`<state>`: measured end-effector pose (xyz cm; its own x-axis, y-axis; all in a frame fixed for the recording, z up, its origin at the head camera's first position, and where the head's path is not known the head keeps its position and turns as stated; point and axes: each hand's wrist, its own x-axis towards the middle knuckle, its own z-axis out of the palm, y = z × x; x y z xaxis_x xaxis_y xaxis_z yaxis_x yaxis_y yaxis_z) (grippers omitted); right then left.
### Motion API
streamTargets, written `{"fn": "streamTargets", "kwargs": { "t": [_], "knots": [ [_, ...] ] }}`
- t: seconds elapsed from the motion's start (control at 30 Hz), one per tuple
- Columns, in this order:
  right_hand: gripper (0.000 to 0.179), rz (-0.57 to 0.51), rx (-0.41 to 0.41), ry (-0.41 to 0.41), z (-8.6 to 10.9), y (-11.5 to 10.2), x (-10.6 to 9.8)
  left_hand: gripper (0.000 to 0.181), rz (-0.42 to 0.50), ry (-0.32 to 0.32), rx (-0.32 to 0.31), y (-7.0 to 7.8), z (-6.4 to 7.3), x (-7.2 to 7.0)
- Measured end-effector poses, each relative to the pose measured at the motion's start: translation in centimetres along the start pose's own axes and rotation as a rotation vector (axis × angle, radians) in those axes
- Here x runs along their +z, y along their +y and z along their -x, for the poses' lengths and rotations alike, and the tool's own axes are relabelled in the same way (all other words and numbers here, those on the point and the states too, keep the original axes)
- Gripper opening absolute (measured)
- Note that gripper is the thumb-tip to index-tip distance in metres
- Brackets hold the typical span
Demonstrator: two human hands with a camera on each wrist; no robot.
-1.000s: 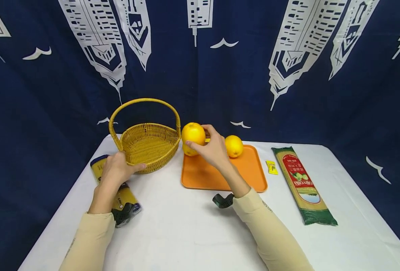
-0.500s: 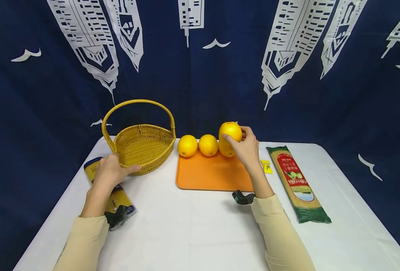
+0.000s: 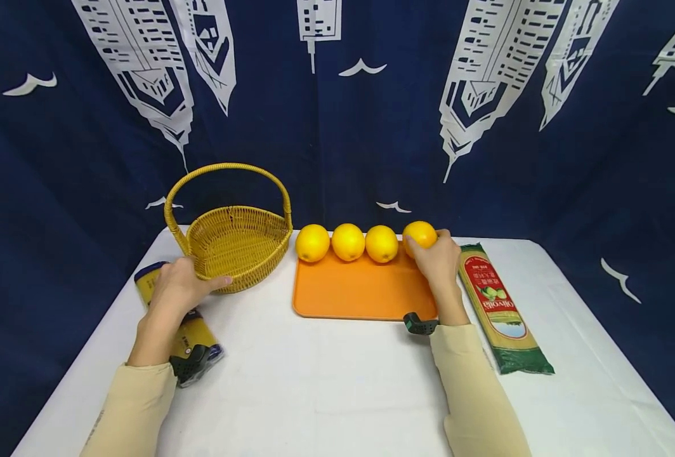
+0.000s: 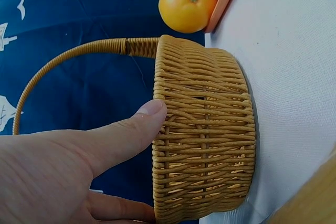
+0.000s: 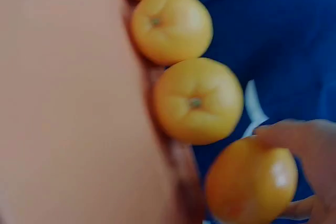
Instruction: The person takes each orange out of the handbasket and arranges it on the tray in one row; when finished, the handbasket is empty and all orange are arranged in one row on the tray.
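Note:
At the left, a golden wicker basket [image 3: 237, 244] with a tall hoop handle stands on the table. My left hand [image 3: 180, 282] holds its near left rim; in the left wrist view the thumb [image 4: 131, 129] lies against the rim while most fingers are hidden. My right hand [image 3: 440, 260] grips an orange [image 3: 420, 236] over the back right corner of an orange tray [image 3: 360, 292]. Three more oranges line the tray's back edge, the closest orange [image 5: 198, 100] right beside the held one. Thumb and fingers wrap the held fruit's outer side in the right wrist view.
A yellow-and-blue packet [image 3: 191, 333] lies partly under the left forearm. To the right of the tray lies a long green-and-tan Olivoilà packet [image 3: 503, 304], close to the right wrist. A dark blue curtain [image 3: 372, 139] hangs behind the white table [image 3: 314, 393].
My right hand has carried the orange rightward along the tray's back and lowered it at the end of the row. The small yellow wrapped packet is now hidden. My left hand stays at the basket.

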<state>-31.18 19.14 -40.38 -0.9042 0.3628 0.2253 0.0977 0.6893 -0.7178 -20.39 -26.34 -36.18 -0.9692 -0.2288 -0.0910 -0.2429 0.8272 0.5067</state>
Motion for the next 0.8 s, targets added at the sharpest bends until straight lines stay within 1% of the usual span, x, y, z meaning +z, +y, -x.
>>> {"fn": "streamTargets", "kwargs": {
  "t": [0.1,0.17,0.23,0.33,0.4,0.5,0.67,0.8],
  "knots": [
    [0.080,0.082,-0.015,-0.051,-0.1,0.9,1.2,0.070,-0.002,0.001,-0.001,-0.3,0.2,-0.2],
    [0.080,0.103,-0.024,-0.068,-0.1,1.1,1.8,0.069,-0.003,0.004,-0.003,-0.4,0.2,-0.2],
    [0.078,0.110,-0.019,-0.072,-0.1,1.0,2.1,0.065,-0.007,0.006,-0.003,-0.5,0.3,-0.2],
    [0.075,0.102,-0.004,-0.069,0.0,1.0,1.9,0.061,-0.007,0.012,-0.002,-0.3,0.3,0.0],
    [0.077,0.102,0.004,-0.070,-0.1,1.0,1.5,0.058,-0.007,0.012,-0.005,-0.2,0.3,0.0],
    [0.081,0.078,-0.007,-0.067,-0.1,1.0,1.1,0.059,-0.008,0.005,-0.008,0.0,0.3,0.2],
    [0.085,0.008,-0.051,-0.053,0.0,0.7,0.3,0.059,-0.019,0.001,0.003,0.3,0.0,0.5],
    [0.087,-0.036,-0.105,-0.066,0.2,0.2,-0.5,0.061,-0.024,-0.016,0.005,0.5,0.0,0.6]
  ]
}}
